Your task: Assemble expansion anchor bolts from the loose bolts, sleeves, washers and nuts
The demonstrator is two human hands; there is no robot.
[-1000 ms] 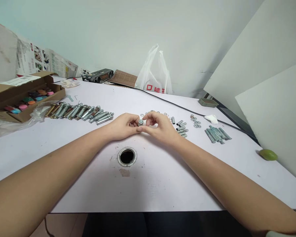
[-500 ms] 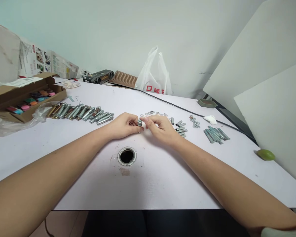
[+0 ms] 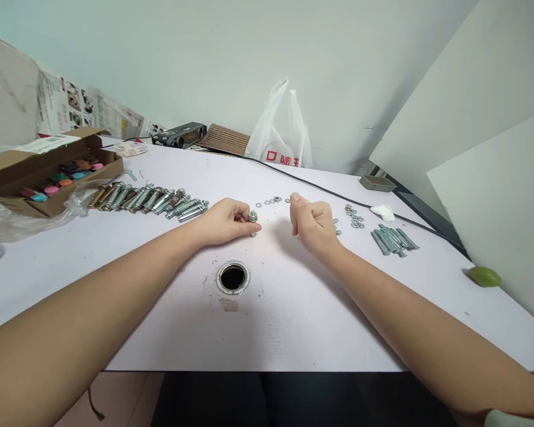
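Note:
My left hand (image 3: 225, 220) pinches a silver anchor bolt (image 3: 253, 218) upright on the white table (image 3: 293, 308), its nut end showing above my fingers. My right hand (image 3: 314, 224) hovers a little to the right of the bolt with its fingers curled in and nothing visible in them. Loose washers (image 3: 271, 201) lie just beyond both hands. Short metal sleeves (image 3: 336, 225) are partly hidden behind my right hand.
A row of assembled anchor bolts (image 3: 153, 200) lies at left, next to a cardboard box (image 3: 48, 175) of coloured items. Nuts (image 3: 353, 218) and plain bolts (image 3: 394, 240) lie at right. A cable hole (image 3: 232, 277) sits near me. A black cable, plastic bag (image 3: 280, 133) and green object (image 3: 484, 276) are farther off.
My right hand has let go of the bolt's nut end and moved away to the right, curled. My left hand still holds the bolt in place.

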